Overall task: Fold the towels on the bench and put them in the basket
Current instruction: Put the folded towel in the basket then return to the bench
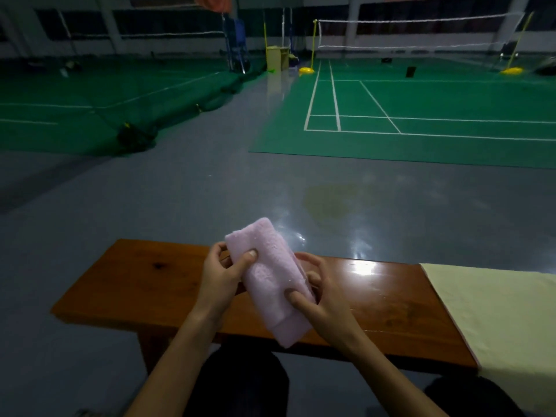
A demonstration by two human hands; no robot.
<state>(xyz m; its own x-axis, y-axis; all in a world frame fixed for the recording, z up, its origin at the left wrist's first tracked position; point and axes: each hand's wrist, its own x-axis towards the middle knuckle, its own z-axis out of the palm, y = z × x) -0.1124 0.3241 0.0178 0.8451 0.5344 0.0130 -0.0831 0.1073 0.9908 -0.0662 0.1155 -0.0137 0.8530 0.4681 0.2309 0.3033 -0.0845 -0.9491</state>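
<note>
Head view: both hands grip a folded pink towel (272, 281) above the wooden worktop (135, 284), left hand (224, 273) and right hand (323, 293) pinching it with curled fingers. A pale yellow towel (496, 320) drapes over the worktop's right end.

No readable text, labels or numbers anywhere

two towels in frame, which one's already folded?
The pink towel, a compact folded bundle held above the bench by the left hand and right hand. The cream towel lies spread flat over the bench's right end.
</note>
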